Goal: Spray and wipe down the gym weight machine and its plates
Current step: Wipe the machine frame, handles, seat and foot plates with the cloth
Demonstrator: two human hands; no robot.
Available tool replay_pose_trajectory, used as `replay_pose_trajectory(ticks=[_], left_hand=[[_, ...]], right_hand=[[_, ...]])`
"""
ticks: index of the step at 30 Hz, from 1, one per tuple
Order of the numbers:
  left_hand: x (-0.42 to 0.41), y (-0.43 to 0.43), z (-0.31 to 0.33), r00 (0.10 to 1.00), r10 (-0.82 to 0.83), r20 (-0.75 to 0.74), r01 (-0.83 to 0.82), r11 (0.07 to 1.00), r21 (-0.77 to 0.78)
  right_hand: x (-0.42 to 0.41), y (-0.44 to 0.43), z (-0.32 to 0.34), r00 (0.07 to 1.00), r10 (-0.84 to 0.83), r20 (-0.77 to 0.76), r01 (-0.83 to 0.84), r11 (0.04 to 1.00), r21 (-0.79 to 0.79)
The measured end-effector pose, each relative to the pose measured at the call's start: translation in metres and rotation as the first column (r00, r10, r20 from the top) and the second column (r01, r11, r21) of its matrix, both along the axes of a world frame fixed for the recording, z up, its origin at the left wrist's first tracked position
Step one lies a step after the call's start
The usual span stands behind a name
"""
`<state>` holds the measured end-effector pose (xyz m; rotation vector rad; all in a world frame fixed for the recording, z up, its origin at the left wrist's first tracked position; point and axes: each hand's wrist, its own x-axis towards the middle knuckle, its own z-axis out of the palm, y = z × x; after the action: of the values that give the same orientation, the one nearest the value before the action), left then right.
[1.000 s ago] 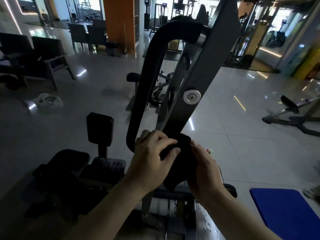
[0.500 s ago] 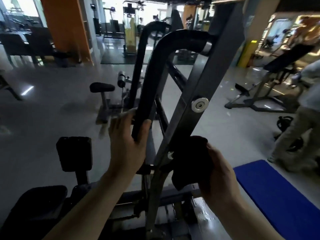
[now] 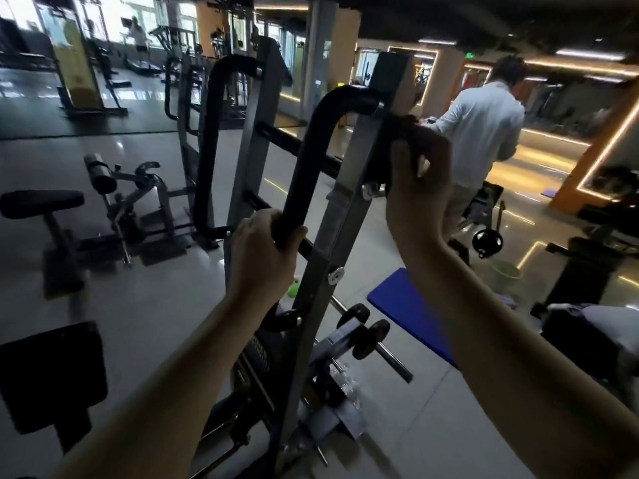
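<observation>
The weight machine's grey steel arm (image 3: 340,223) rises on a slant through the middle of the view, with a black padded handle (image 3: 311,160) curving off its left side. My left hand (image 3: 261,255) grips the lower end of that black handle. My right hand (image 3: 416,183) holds a dark cloth (image 3: 397,140) bunched against the right side of the grey arm, high up near its top. Small black weight plates (image 3: 368,335) sit on a chrome bar (image 3: 390,357) low beside the frame.
A blue mat (image 3: 404,309) lies on the pale tiled floor to the right. A person in a light shirt (image 3: 480,129) stands beyond it, back turned. A bucket (image 3: 505,274), a black seat (image 3: 41,203) and other gym machines (image 3: 138,191) surround the spot.
My right hand slid the cloth up the grey arm from near its lower bolt to near the top. My left hand went from the cloth to the black handle. The camera tilted up and rightward.
</observation>
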<state>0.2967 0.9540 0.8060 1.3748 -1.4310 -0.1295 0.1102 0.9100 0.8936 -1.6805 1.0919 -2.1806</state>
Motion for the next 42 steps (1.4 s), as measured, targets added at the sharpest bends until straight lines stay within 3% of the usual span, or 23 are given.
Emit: replay_pose_trajectory(ticks=[4,9,16,23,26,32,35,39,42], left_hand=[[0.003,0.001,0.002,0.999,-0.035,-0.029,0.035,0.999,0.012],[0.005,0.004,0.004,0.998,-0.058,-0.015,0.058,0.998,0.004],[0.007,0.005,0.006,0.997,-0.075,-0.025,0.076,0.997,0.010],[0.006,0.003,0.001,0.991,-0.114,-0.063,0.115,0.993,0.001],[0.004,0.001,-0.001,0.990,-0.112,-0.081,0.113,0.994,0.003],[0.003,0.000,-0.003,0.992,-0.095,-0.084,0.095,0.995,-0.010],[0.001,0.001,-0.003,0.991,-0.096,-0.090,0.095,0.995,-0.015],[0.000,0.003,-0.003,0.991,-0.105,-0.082,0.103,0.994,-0.034],[-0.001,0.003,-0.004,0.990,-0.101,-0.098,0.099,0.995,-0.026]], right_hand=[[0.022,-0.021,-0.058,0.950,-0.216,-0.223,0.209,0.976,-0.058],[0.044,0.021,-0.152,0.968,-0.042,-0.245,0.102,0.966,0.237],[0.029,-0.016,-0.050,0.965,-0.222,-0.141,0.228,0.973,0.031],[0.010,-0.059,0.038,0.954,-0.287,-0.082,0.271,0.948,-0.166],[0.011,-0.067,0.026,0.961,-0.276,-0.034,0.263,0.942,-0.209],[0.014,-0.033,-0.074,0.964,-0.242,-0.114,0.240,0.970,-0.029],[0.007,-0.043,-0.039,0.964,-0.220,-0.148,0.215,0.975,-0.051],[0.003,-0.069,0.039,0.961,-0.275,-0.016,0.270,0.951,-0.154],[0.005,-0.063,0.026,0.962,-0.269,-0.053,0.257,0.953,-0.161]])
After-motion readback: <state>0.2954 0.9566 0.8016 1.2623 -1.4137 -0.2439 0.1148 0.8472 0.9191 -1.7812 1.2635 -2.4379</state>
